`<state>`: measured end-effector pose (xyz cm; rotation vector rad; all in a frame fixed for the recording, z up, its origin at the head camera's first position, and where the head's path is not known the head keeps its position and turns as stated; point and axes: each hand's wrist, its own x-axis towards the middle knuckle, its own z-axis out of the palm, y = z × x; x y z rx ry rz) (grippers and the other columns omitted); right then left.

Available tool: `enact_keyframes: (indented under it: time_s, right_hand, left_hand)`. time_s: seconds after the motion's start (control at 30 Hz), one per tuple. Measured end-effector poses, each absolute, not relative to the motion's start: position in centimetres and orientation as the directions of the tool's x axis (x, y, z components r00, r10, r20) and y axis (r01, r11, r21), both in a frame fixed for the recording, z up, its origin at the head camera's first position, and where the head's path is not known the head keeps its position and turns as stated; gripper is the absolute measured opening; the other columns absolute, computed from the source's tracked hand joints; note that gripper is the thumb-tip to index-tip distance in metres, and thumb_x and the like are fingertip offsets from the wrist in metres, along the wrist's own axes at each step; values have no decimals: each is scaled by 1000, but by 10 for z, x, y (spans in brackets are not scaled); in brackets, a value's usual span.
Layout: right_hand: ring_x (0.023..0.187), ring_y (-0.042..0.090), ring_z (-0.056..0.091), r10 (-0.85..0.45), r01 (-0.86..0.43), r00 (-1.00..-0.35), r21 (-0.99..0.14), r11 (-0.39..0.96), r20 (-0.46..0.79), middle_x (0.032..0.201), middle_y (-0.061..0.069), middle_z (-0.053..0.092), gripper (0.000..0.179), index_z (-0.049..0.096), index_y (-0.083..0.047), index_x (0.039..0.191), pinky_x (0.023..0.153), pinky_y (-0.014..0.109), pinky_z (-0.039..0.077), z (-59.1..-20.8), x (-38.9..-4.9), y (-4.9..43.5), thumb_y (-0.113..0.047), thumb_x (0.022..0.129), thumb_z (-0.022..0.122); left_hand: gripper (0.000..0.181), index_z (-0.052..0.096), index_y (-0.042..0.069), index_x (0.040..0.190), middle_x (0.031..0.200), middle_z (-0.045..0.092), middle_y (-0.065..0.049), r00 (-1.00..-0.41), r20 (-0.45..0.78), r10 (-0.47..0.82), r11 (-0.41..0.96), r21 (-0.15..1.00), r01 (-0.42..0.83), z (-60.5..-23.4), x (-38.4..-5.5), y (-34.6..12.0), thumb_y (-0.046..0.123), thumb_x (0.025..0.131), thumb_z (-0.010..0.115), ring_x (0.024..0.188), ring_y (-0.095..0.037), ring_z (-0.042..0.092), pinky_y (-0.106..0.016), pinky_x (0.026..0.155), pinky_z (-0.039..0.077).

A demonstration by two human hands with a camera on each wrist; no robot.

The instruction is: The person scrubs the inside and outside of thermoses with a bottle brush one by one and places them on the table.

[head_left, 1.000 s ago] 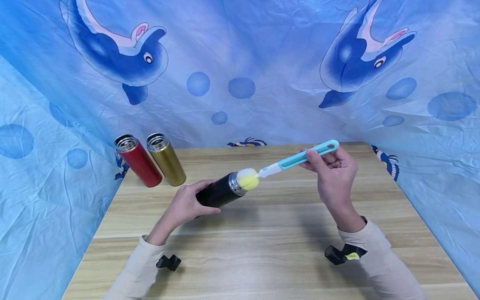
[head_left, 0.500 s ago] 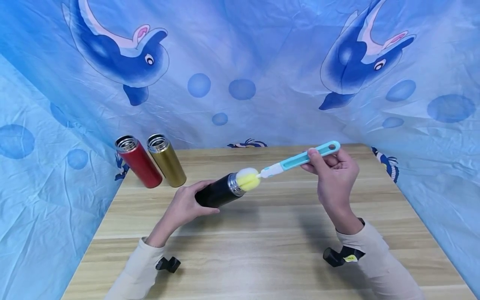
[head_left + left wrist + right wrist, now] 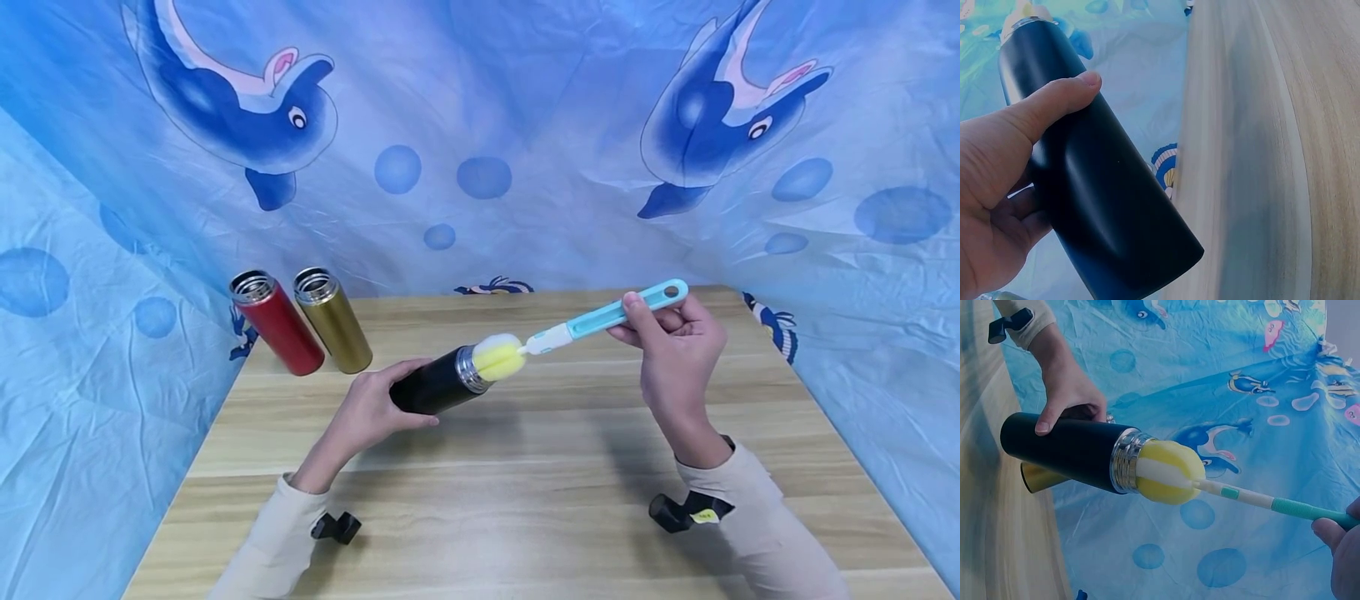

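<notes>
A black thermos bottle (image 3: 435, 387) is tilted above the table, its open steel mouth facing right and up. My left hand (image 3: 378, 406) grips it round the body, with the thumb across the side in the left wrist view. At the mouth sits the yellow and white sponge head (image 3: 501, 360) of a bottle brush (image 3: 1241, 495); most of the sponge shows outside the rim. Whether its tip lies inside the neck is hidden. My right hand (image 3: 678, 350) pinches the turquoise handle (image 3: 630, 310) between thumb and fingers, near the end with the hole.
A red thermos bottle (image 3: 281, 325) and a gold one (image 3: 335, 323) stand uncapped side by side at the table's back left. The wooden table (image 3: 480, 517) spreads below both hands. A blue dolphin-print cloth (image 3: 555, 225) hangs behind and at the sides.
The right hand and the brush have shifted slightly to the right, so a little more of the sponge shows at the mouth. The left hand and black bottle have stayed nearly still.
</notes>
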<state>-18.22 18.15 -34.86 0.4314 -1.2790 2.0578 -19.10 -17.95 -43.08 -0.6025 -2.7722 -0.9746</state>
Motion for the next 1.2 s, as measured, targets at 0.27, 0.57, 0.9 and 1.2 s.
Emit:
enact_keyframes:
  time_s: [0.27,0.57,0.9,1.2]
  right_hand:
    - [71,26,76,355,-700,-713,-646,-305,604,83,24,74,18,60,23,96,61,33,61,-348,-182,184,12,88,71]
    - [74,25,76,313,-683,-730,-639,-354,608,84,22,74,12,60,19,96,64,32,61,-352,-181,185,13,89,69]
    - [81,29,77,259,-715,-689,-580,-390,676,87,24,74,7,57,20,96,67,33,62,-354,-182,187,19,91,62]
    - [82,30,77,263,-732,-670,-556,-394,694,86,25,74,7,57,22,96,66,33,61,-352,-182,188,22,90,60]
  left_hand:
    - [79,66,23,135,129,70,-6,-909,263,324,704,575,417,-430,-190,-181,37,64,99,107,-29,68,-51,90,57]
    - [80,65,25,137,132,69,-4,-912,238,334,700,585,409,-432,-190,-186,40,65,98,109,-28,66,-50,91,56]
    - [79,66,27,136,132,69,1,-900,240,364,678,595,432,-432,-192,-190,42,65,97,109,-22,65,-46,90,54]
    - [79,66,25,136,132,68,-1,-909,205,363,683,604,410,-430,-191,-191,46,66,96,110,-23,64,-48,91,54]
